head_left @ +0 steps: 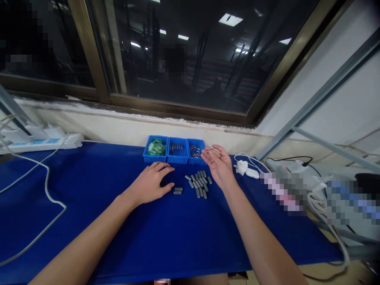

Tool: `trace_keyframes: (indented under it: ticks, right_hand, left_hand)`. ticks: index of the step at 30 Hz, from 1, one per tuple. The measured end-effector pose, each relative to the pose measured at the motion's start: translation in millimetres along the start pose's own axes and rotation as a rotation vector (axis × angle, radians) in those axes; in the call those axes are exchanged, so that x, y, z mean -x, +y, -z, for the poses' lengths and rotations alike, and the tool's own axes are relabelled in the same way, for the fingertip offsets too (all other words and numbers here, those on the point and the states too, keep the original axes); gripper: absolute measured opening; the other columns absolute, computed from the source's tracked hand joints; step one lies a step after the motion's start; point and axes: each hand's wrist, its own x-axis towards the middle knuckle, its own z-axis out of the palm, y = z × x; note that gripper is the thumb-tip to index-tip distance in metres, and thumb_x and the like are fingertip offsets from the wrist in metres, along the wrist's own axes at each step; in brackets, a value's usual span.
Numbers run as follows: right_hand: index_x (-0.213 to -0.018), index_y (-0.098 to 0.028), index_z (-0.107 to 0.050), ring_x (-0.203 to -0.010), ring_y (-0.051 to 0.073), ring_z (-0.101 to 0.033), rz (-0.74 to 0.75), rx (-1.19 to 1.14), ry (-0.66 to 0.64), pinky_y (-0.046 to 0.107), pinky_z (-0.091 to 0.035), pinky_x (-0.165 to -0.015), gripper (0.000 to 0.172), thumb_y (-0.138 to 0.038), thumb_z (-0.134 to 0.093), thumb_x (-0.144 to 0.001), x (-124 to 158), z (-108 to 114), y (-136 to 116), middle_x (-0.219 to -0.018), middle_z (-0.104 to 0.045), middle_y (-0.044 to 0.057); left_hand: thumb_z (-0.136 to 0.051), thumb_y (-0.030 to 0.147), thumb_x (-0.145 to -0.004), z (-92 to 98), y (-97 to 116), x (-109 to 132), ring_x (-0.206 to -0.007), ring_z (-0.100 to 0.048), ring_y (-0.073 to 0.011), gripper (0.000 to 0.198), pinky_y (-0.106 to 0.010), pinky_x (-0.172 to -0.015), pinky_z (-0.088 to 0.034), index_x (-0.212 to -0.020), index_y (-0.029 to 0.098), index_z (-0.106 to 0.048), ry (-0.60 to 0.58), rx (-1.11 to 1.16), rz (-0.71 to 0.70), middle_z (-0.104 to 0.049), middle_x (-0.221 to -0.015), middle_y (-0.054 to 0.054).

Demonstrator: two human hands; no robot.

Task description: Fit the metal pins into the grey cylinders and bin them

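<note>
My left hand [152,183] rests low over the blue table, thumb and fingers apart, holding nothing. Just off its thumb tip lie two grey metal cylinders [177,191], side by side. My right hand [220,163] is raised, palm up, by the right-hand bin, with a thin shiny metal pin [207,151] pinched at the fingertips. Between the hands several similar grey cylinders [199,183] form a loose cluster. Behind them stand three joined blue bins: the left bin [147,158] has green material, the middle bin [178,160] a row of cylinders, the right bin [194,161] small shiny metal parts.
A power strip [69,141] and white cables [47,186] lie at the left. At the right are a crumpled white tissue [241,167], a white oval object [252,173], and more cables. A window [184,59] and a grey metal frame [314,95] bound the table.
</note>
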Motion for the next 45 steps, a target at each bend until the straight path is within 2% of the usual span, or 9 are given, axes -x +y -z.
trace_keyframes:
  ticks: [4, 8, 14, 21, 23, 26, 31, 39, 45]
  right_hand:
    - [-0.095, -0.024, -0.073, -0.091, 0.016, -0.08, -0.037, -0.037, 0.065, 0.03, -0.065, -0.09, 0.038, -0.034, -0.097, -0.068, -1.4, 13.1, 1.3, -0.099, -0.083, -0.001]
    - [-0.089, -0.02, -0.072, -0.07, 0.013, -0.076, -0.129, 0.035, 0.152, 0.018, -0.055, -0.056, 0.042, -0.046, -0.097, -0.066, -5.3, 20.4, 0.8, -0.078, -0.079, 0.0]
    - [-0.062, -0.021, -0.053, -0.039, 0.006, -0.044, -0.225, 0.217, 0.179, 0.02, -0.028, -0.038, 0.05, -0.052, -0.091, -0.066, -5.7, 20.7, 3.5, -0.044, -0.045, -0.009]
    - [-0.101, -0.023, -0.065, -0.045, 0.009, -0.05, -0.222, 0.365, 0.216, 0.022, -0.026, -0.042, 0.049, -0.056, -0.086, -0.071, -0.8, 12.9, 9.2, -0.066, -0.066, -0.004]
    - [-0.107, -0.024, -0.067, -0.05, 0.012, -0.052, -0.148, 0.519, 0.133, 0.025, -0.035, -0.048, 0.042, -0.05, -0.082, -0.078, 7.0, 7.6, 9.4, -0.067, -0.065, -0.004]
    - [-0.105, -0.025, -0.072, -0.075, 0.018, -0.063, 0.125, 0.969, -0.207, 0.034, -0.051, -0.074, 0.023, -0.041, -0.072, -0.089, 23.6, -3.0, 7.4, -0.08, -0.071, 0.0]
    - [-0.127, -0.028, -0.07, -0.125, 0.03, -0.057, 0.331, 1.413, -0.68, 0.049, -0.04, -0.106, 0.036, -0.038, -0.07, -0.092, 48.5, -22.4, 10.1, -0.127, -0.074, 0.004]
    - [-0.114, -0.026, -0.072, -0.116, 0.029, -0.058, 0.244, 1.521, -0.766, 0.047, -0.03, -0.097, 0.021, -0.038, -0.07, -0.097, 53.8, -35.3, 28.0, -0.101, -0.078, 0.001]
    - [-0.104, -0.025, -0.071, -0.121, 0.031, -0.052, 0.228, 1.555, -0.873, 0.051, -0.023, -0.103, 0.028, -0.051, -0.071, -0.097, 50.3, -29.1, 19.0, -0.106, -0.077, 0.004]
  left_hand:
    - [-0.062, 0.044, -0.101, -1.7, 8.3, -0.6, -0.138, -0.055, -0.0351, 0.049, -0.056, -0.116, -0.046, -0.144, 0.021, -0.063, -0.044, 0.02, -0.038, -0.061, -0.148, -0.012]
    - [-0.059, 0.046, -0.104, -5.5, 15.4, 0.2, -0.134, -0.059, -0.0336, 0.046, -0.058, -0.118, -0.042, -0.143, 0.022, -0.064, -0.096, 0.017, -0.058, -0.064, -0.144, -0.011]
    - [-0.054, 0.047, -0.108, -11.0, 19.2, -0.2, -0.13, -0.062, -0.0331, 0.044, -0.059, -0.116, -0.044, -0.145, 0.024, -0.062, -0.122, 0.009, -0.069, -0.066, -0.139, -0.009]
    - [-0.05, 0.044, -0.11, -12.0, 20.9, -1.4, -0.13, -0.062, -0.0337, 0.042, -0.061, -0.114, -0.044, -0.147, 0.026, -0.059, -0.148, -0.003, -0.085, -0.066, -0.139, -0.009]
    - [-0.055, 0.045, -0.109, -12.9, 21.4, -1.6, -0.128, -0.062, -0.0333, 0.041, -0.06, -0.114, -0.043, -0.145, 0.026, -0.061, -0.148, -0.001, -0.108, -0.067, -0.137, -0.008]
    - [-0.056, 0.04, -0.109, -14.5, 19.5, -1.8, -0.119, -0.066, -0.0296, 0.032, -0.053, -0.109, -0.048, -0.134, 0.025, -0.069, -0.145, 0.009, -0.155, -0.069, -0.129, -0.007]
    - [-0.051, 0.023, -0.11, -15.0, 9.0, -1.7, -0.112, -0.066, -0.0269, 0.027, -0.046, -0.101, -0.051, -0.125, 0.021, -0.073, -0.111, 0.034, -0.211, -0.07, -0.124, -0.009]
    - [-0.046, 0.011, -0.103, -12.6, 2.3, -5.2, -0.107, -0.069, -0.0252, 0.03, -0.041, -0.095, -0.054, -0.114, 0.022, -0.072, -0.069, 0.125, -0.209, -0.074, -0.118, -0.007]
    - [-0.056, 0.015, -0.093, -2.3, 6.4, -2.7, -0.11, -0.071, -0.0265, 0.029, -0.04, -0.092, -0.058, -0.118, 0.021, -0.069, -0.068, 0.103, -0.094, -0.069, -0.127, -0.007]
